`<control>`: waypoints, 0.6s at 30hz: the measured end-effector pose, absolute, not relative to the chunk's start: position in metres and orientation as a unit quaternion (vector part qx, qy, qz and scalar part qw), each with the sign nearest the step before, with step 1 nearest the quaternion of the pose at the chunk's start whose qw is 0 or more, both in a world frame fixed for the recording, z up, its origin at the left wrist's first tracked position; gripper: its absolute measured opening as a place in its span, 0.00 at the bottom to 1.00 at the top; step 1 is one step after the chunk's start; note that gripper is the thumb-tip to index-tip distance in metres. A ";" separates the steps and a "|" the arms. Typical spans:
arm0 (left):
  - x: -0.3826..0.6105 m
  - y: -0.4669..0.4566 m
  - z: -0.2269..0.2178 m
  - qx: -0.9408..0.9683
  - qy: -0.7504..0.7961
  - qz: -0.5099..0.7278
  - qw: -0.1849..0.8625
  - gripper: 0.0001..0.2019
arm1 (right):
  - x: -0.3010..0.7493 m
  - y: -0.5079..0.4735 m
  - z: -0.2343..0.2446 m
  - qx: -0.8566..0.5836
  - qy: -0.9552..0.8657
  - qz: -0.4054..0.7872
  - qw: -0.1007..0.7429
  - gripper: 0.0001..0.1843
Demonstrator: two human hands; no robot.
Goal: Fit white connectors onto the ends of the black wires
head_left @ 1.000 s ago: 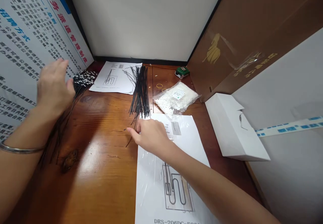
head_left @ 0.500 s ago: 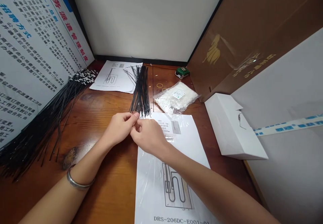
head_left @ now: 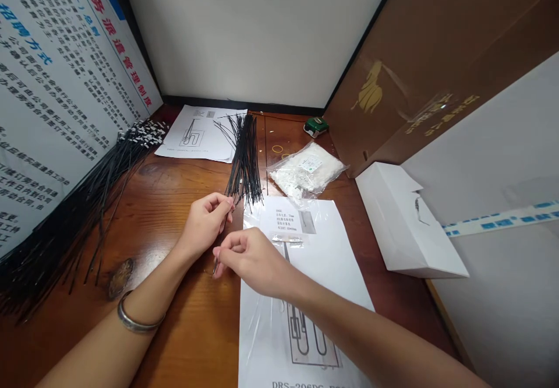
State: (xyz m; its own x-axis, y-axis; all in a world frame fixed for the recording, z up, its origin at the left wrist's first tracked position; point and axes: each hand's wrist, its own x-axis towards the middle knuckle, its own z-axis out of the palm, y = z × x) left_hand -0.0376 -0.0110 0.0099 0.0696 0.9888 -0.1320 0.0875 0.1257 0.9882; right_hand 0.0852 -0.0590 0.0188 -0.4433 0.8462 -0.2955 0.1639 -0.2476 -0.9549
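As the head camera looks down on the wooden table (head_left: 174, 201), both hands meet just in front of the loose pile of black wires (head_left: 244, 161). The left hand (head_left: 203, 228) has thumb and fingers pressed together on the upper end of a single black wire (head_left: 216, 265). The right hand (head_left: 248, 260) is pinched closed on its lower part, close to the table surface. So the wire runs slanted between the two hands, just beside the near tip of the pile.

In my judgement the step in hand is the handling of this one strand. To do it well, both pinches should be firm but light and sit near the ends, so the strand neither slips nor kinks and the neighbouring strands are not dragged along.

The wire is very thin, dark and nearly straight. Most of it is hidden by the fingers, and I cannot tell if it carries any end piece.

To the right lies a printed sheet (head_left: 314, 283) under clear film, and beyond it a bag of small white parts (head_left: 305, 169). At the left, a big bundle of wires with white ends (head_left: 87, 201) lies along the poster (head_left: 52, 85).
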 end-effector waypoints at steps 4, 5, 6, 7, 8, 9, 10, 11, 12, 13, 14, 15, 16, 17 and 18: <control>-0.037 -0.008 0.005 0.510 0.539 0.423 0.520 0.11 | 0.082 -0.071 0.026 -0.433 -0.473 0.728 0.242 0.13; -0.037 -0.008 0.004 0.514 0.539 0.422 0.517 0.11 | 0.081 -0.074 0.029 -0.430 -0.450 0.748 0.232 0.13; -0.037 -0.007 0.003 0.520 0.540 0.420 0.512 0.12 | 0.079 -0.078 0.031 -0.428 -0.431 0.764 0.219 0.13; -0.037 -0.007 0.003 0.525 0.541 0.419 0.505 0.12 | 0.076 -0.081 0.033 -0.427 -0.409 0.780 0.204 0.13; -0.037 -0.007 0.003 0.530 0.542 0.418 0.500 0.12 | 0.074 -0.085 0.036 -0.426 -0.389 0.795 0.187 0.12; -0.037 -0.007 0.002 0.533 0.542 0.418 0.497 0.12 | 0.071 -0.088 0.038 -0.424 -0.375 0.807 0.168 0.13; -0.037 -0.007 0.002 0.532 0.543 0.418 0.498 0.12 | 0.069 -0.092 0.040 -0.421 -0.370 0.814 0.155 0.13; -0.037 -0.007 0.002 0.528 0.542 0.420 0.501 0.12 | 0.067 -0.096 0.042 -0.418 -0.374 0.815 0.143 0.13; -0.036 -0.007 0.003 0.523 0.542 0.421 0.505 0.12 | 0.065 -0.099 0.042 -0.416 -0.383 0.813 0.137 0.12; -0.036 -0.007 0.003 0.518 0.542 0.423 0.509 0.12 | 0.064 -0.102 0.042 -0.414 -0.392 0.811 0.131 0.11; -0.036 -0.007 0.003 0.513 0.543 0.425 0.512 0.12 | 0.063 -0.105 0.041 -0.411 -0.398 0.811 0.125 0.10; -0.035 -0.007 0.004 0.509 0.544 0.426 0.513 0.12 | 0.062 -0.109 0.040 -0.413 -0.398 0.810 0.123 0.09; -0.035 -0.008 0.004 0.507 0.546 0.425 0.514 0.12 | 0.061 -0.112 0.037 -0.416 -0.395 0.810 0.121 0.08; -0.035 -0.008 0.005 0.507 0.547 0.424 0.514 0.12 | 0.059 -0.115 0.033 -0.418 -0.392 0.811 0.120 0.08; -0.035 -0.008 0.006 0.506 0.548 0.423 0.514 0.11 | 0.057 -0.118 0.029 -0.421 -0.389 0.811 0.121 0.09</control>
